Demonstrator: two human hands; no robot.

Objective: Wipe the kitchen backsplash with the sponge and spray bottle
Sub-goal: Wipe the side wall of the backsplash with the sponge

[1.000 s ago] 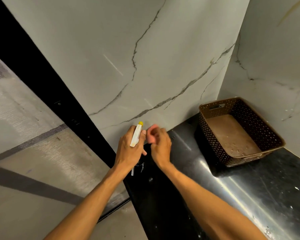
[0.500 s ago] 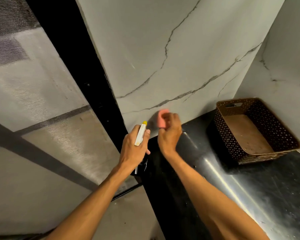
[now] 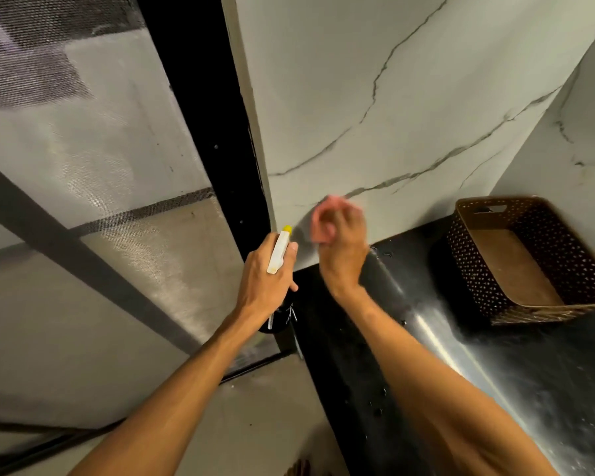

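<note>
Sponge (image 3: 322,218) clenched in right hand (image 3: 344,245) should make flat, overlapping passes along backsplash (image 3: 392,97) base, while left hand (image 3: 261,280) grasps spray bottle (image 3: 278,252) clear of it.

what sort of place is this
Probably a kitchen corner: a marble-look backsplash meets a glossy black counter, with a brown perforated basket standing in the corner and a mesh screen to the left.
</note>
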